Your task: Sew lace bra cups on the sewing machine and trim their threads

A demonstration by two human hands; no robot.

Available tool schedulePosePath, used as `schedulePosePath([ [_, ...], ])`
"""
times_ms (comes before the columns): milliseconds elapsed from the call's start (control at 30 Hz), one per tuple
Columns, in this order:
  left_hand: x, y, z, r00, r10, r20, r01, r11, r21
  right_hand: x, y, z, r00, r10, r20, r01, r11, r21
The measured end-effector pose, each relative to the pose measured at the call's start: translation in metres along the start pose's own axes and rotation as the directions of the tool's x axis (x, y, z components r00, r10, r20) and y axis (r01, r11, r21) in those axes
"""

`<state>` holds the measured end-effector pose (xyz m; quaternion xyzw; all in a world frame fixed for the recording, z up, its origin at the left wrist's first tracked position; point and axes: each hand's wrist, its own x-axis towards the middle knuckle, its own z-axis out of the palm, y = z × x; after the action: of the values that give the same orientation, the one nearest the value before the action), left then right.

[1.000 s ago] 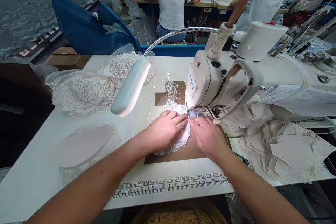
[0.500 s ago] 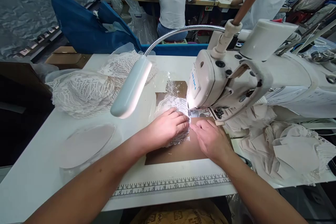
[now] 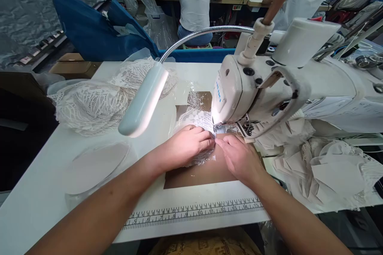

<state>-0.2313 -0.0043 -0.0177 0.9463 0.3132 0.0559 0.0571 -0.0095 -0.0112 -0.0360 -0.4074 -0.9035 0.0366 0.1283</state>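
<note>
A white table (image 3: 38,179) spreads across the scene. On its right side stands a white sewing machine (image 3: 235,87), its needle end over the middle of the table. A heap of lace (image 3: 89,105) lies at the far left, and a pile of pale cloth pieces (image 3: 333,173) at the right. A brown sheet (image 3: 191,177) lies flat in the middle, with a lamp (image 3: 143,99) hanging to its left. The lace piece (image 3: 196,117) rests on this sheet, its right edge by the needle. The left hand (image 3: 190,145) lies palm down on it, fingers bent; the right hand (image 3: 239,157) has a fingertip at its right edge. The hands are close together; whether either grips the lace, I cannot tell.
</note>
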Motion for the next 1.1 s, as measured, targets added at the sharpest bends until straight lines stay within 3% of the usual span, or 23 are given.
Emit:
schedulePosePath([
  [333, -0.004, 0.001, 0.001, 1.0, -0.019, -0.02, 0.019, 1.0, -0.006, 0.006, -0.007, -0.003, 0.993, 0.046, 0.107, -0.037, 0.995, -0.089],
  [633, -0.002, 0.005, 0.005, 0.994, -0.104, -0.046, 0.103, 0.995, -0.01, 0.006, -0.008, 0.0, 0.994, 0.086, 0.062, -0.077, 0.987, -0.141],
  [933, 0.001, -0.002, 0.01, 0.991, -0.108, -0.073, 0.108, 0.994, 0.004, 0.005, -0.001, 0.002, 0.997, 0.065, 0.051, -0.063, 0.997, -0.032],
  [1100, 0.003, -0.005, 0.011, 0.988, -0.122, -0.094, 0.122, 0.993, -0.006, 0.006, -0.001, 0.002, 0.996, 0.066, 0.053, -0.063, 0.996, -0.059],
])
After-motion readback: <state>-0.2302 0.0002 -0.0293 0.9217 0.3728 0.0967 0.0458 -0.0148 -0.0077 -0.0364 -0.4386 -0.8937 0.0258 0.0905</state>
